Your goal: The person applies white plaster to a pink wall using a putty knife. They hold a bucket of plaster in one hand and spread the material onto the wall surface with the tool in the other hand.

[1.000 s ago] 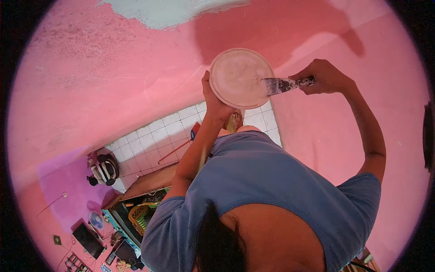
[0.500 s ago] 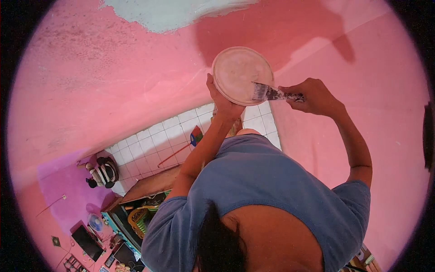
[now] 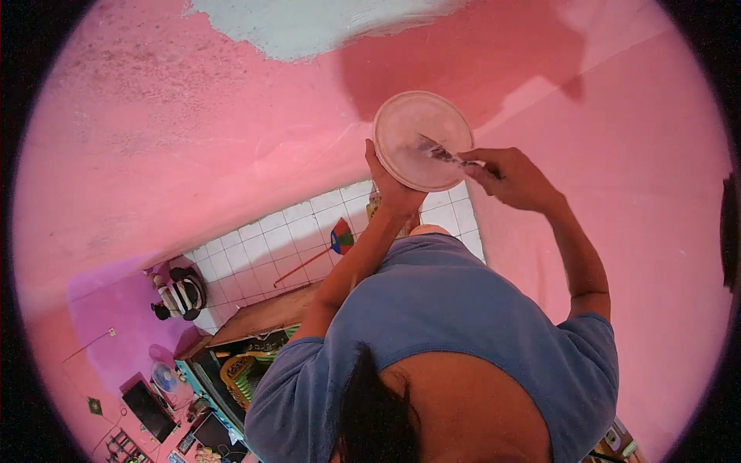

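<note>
My left hand (image 3: 397, 190) supports a round, pale, rimmed lid (image 3: 403, 123) from below, its thumb up along the left edge. Thin whitish paste is smeared over the lid's face. Closed around a handle, my right hand (image 3: 515, 179) holds a putty knife (image 3: 438, 150) whose blade lies over the middle of the lid. White residue covers the knife. Whether the blade presses on the lid or hovers just above it, I cannot tell. The fingers of my left hand under the lid are hidden.
The pink wall (image 3: 255, 139) ahead bears a large whitish patch (image 3: 301, 31) at the top. White floor tiles (image 3: 301, 231) lie below, with a broom (image 3: 340, 238) on them. To the lower left stand a wooden cabinet (image 3: 266, 315), a fan (image 3: 164, 376) and a dark screen (image 3: 149, 409).
The putty knife has moved left and slightly up, from the lid's right side to its middle, and its blade has turned more edge-on. The lid has shifted slightly right and down.
</note>
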